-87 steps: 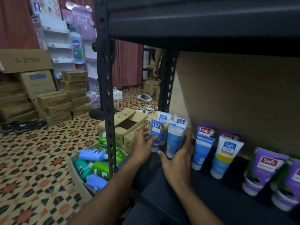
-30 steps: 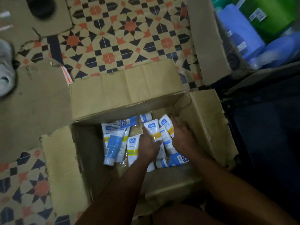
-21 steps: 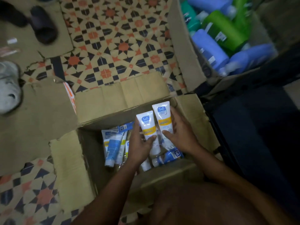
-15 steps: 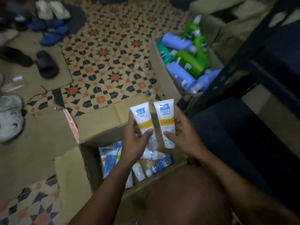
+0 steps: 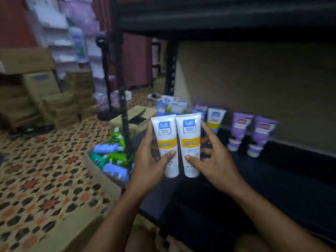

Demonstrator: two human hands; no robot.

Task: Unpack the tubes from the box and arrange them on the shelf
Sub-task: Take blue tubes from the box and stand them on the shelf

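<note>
- Dark metal shelf (image 5: 272, 179) fills the right of the frame, with brown backing board behind it. Patterned floor (image 5: 45, 170) is at left.
- Left hand (image 5: 151, 160) grips the left tube (image 5: 165, 142): thumb across the lower front, fingers wrapped behind.
- Right hand (image 5: 214, 160) pinches the right tube (image 5: 190, 140): thumb on the lower front, fingers spread behind and beside it. Looks the looser hold.
- Both tubes are at centre frame, upright, cap end down, labels facing out. They sit side by side, touching or nearly, in the air over the front of the shelf, not set down.
- Probable reason for that pose: stock on the shelf already stands cap-down, label-out, so no re-gripping is needed.
- Gripping low near the caps should let each tube be planted straight.
- Blue-white tubes (image 5: 174, 106) stand at back centre and purple tubes (image 5: 240, 130) right of centre, in a row against the backing.
- Yellow-banded tube (image 5: 215, 120) just behind the right hand looks like the same product, so the likely slot is next to it. The gap there is hidden.
- Carton of green and blue bottles (image 5: 109, 157) sits on the floor left of the shelf post (image 5: 123, 106). Not this job's stock.
- Source box isn't clearly in view. Cardboard (image 5: 72, 233) at lower left may be its flap; can't tell.
- Risk: tall tubes on narrow caps could knock neighbours over.
</note>
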